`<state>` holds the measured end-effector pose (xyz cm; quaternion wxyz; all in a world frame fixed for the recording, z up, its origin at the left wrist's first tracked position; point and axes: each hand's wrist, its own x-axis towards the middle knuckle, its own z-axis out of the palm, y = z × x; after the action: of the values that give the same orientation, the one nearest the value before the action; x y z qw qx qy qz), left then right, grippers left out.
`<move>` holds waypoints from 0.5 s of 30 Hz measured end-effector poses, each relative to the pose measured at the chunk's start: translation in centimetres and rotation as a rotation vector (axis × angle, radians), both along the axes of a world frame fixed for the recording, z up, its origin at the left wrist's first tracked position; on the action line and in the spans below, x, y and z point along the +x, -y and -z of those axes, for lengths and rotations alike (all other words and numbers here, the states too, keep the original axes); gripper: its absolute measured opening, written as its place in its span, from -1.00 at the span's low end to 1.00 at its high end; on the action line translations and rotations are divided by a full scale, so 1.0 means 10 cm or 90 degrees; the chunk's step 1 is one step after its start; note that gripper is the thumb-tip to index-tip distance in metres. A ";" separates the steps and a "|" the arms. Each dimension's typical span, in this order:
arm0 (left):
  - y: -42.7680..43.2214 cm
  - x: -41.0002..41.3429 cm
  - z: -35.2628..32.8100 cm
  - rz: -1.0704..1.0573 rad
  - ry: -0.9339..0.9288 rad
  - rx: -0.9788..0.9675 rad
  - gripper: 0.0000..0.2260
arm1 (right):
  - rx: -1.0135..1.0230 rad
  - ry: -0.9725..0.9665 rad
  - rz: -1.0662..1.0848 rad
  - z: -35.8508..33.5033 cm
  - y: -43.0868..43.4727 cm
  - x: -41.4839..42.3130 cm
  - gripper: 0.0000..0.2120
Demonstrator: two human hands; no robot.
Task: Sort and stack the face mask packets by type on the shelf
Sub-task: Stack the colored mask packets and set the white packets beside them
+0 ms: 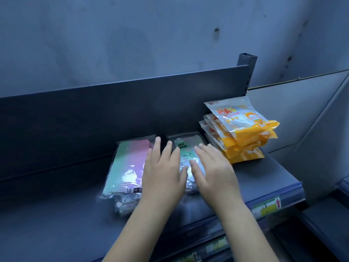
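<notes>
At frame centre, left hand (162, 173) and right hand (214, 172) lie flat, fingers straight, gripping nothing. They seem to be squaring the green face-mask stack (186, 148). Next it likely needs its edges nudged flush.

On the dark shelf (56, 224) a flat stack of clear pink-and-green packets (128, 167) is lying at the left, a green "FACE MASK" packet (186, 148) is lying just beside it, and a taller, uneven stack of orange packets (239, 133) is sitting at the right.
</notes>
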<state>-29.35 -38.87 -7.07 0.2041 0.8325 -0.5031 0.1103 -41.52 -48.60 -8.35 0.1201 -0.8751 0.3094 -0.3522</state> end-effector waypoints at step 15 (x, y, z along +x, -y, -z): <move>-0.71 0.99 0.00 -0.199 -0.393 0.112 -0.26 | 0.254 -0.202 -0.186 -0.18 -0.49 0.84 -0.31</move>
<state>-19.44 -31.80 -7.10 0.2544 0.9080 -0.2919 -0.1603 -33.15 -43.68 -6.58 0.2893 -0.9135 0.2584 -0.1224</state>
